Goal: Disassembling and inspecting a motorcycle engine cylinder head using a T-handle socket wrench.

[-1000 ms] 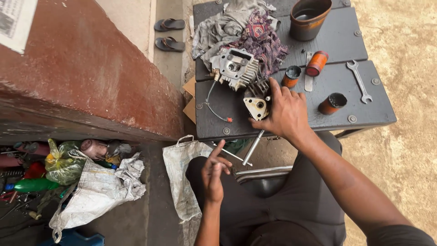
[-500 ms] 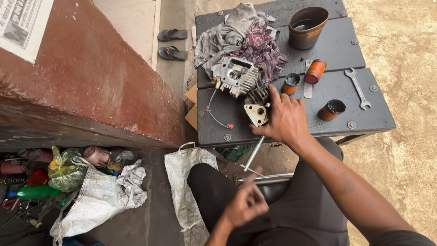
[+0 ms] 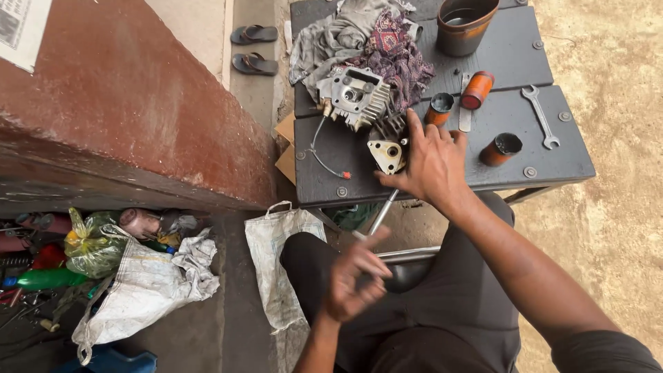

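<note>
While the right hand [image 3: 431,166] spreads its fingers wide over the small triangular metal cover [image 3: 387,155], that cover lies on the dark bench [image 3: 497,169], just in front of the finned engine head [image 3: 353,95]. Below the bench's near edge, the left hand [image 3: 353,282] hangs blurred, fingers loosely curled, holding nothing.

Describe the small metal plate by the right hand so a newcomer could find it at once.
On the dark grey bench, look along the near edge just left of the right hand. The pale triangular plate lies there, flat with a round centre hole, unlike the bulky finned engine part behind it.
</note>
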